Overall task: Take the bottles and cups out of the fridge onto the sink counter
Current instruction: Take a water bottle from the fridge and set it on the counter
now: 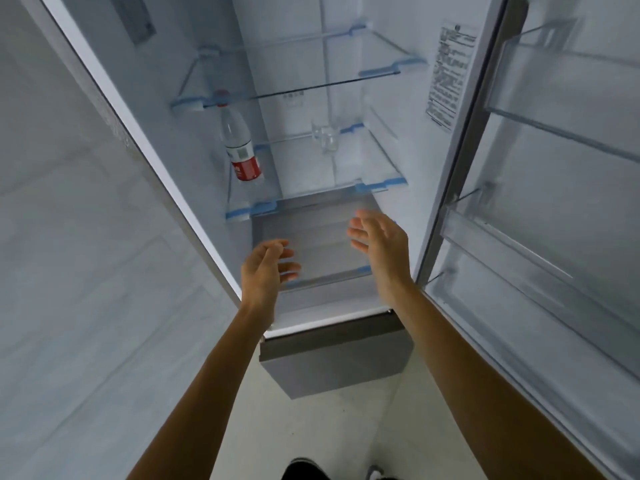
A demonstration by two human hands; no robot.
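The fridge stands open in front of me. A clear plastic bottle with a red cap and red label stands upright on the left of the middle glass shelf. A clear glass cup sits at the back of the same shelf. My left hand and my right hand are both raised in front of the drawer area below that shelf, fingers apart and curled, holding nothing. Both hands are below and in front of the bottle and the cup, touching neither.
The upper glass shelf holds nothing visible. The fridge door is swung open on the right, with bare clear door bins. A tiled wall fills the left. A closed grey lower drawer juts out below my arms.
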